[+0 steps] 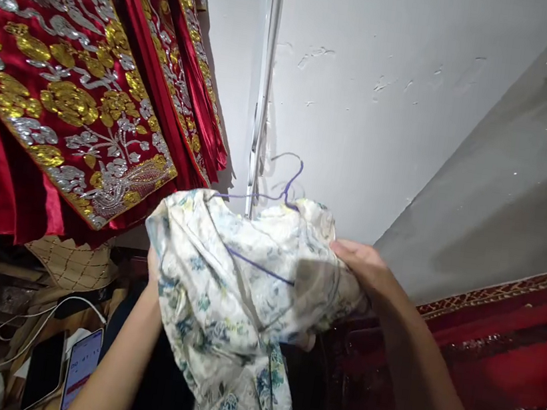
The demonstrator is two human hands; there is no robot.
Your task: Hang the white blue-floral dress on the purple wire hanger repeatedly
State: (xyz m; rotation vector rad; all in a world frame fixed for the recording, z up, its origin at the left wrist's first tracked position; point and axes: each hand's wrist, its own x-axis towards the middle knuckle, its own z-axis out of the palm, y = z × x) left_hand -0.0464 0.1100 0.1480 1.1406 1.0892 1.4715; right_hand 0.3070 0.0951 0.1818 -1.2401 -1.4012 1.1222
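Note:
A white floral garment [247, 289] with blue, green and yellow print hangs between my two hands, its neckline uppermost. Through its neck runs a thin purple clothes hanger [287, 190]; the hook rises above the collar, and the lower bar shows across the open front. My left hand [153, 270] holds the garment's left shoulder, its fingers mostly covered by the cloth. At the other shoulder, my right hand [359, 263] is closed on the fabric, thumb in front. Slight blur softens the cloth near the right hand.
Red clothing [73, 101] with gold and silver sequins hangs at upper left. A pale wall [347, 107] with a vertical metal strip [261, 96] stands ahead. Two phones [82, 365] and a white cable [50, 317] lie at lower left. Red patterned fabric [511, 350] lies at right.

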